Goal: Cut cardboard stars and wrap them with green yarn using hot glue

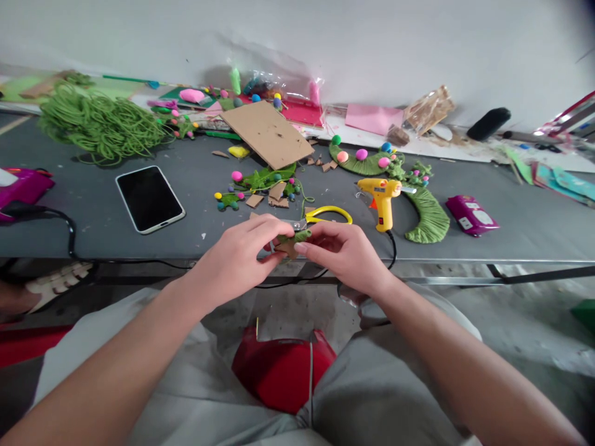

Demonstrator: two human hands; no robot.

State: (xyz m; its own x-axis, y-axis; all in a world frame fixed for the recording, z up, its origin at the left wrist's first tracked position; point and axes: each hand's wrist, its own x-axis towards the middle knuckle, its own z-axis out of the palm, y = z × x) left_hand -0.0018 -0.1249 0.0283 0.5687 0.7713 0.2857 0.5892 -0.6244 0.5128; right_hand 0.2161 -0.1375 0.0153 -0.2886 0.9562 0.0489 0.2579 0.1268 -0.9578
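Observation:
Between my hands, at the table's front edge, is a small brown cardboard piece (288,248) partly wrapped in green yarn (300,236). My left hand (246,251) pinches its left side with thumb and fingers. On the other side, my right hand (341,251) grips it with thumb and index finger. Yellow-handled scissors (331,215) lie just beyond my fingertips, their blades partly hidden. A yellow glue gun (383,201) rests on the table to the right. Beyond the scissors are cardboard scraps (277,193) and small green pieces with coloured balls (229,200).
The grey table (204,241) carries a phone (149,198), a green yarn heap (105,124), a cardboard sheet (268,135), a green-wrapped curved piece (426,217) and a purple packet (471,215). Black cables run along the front edge. A person's foot (58,285) shows below left.

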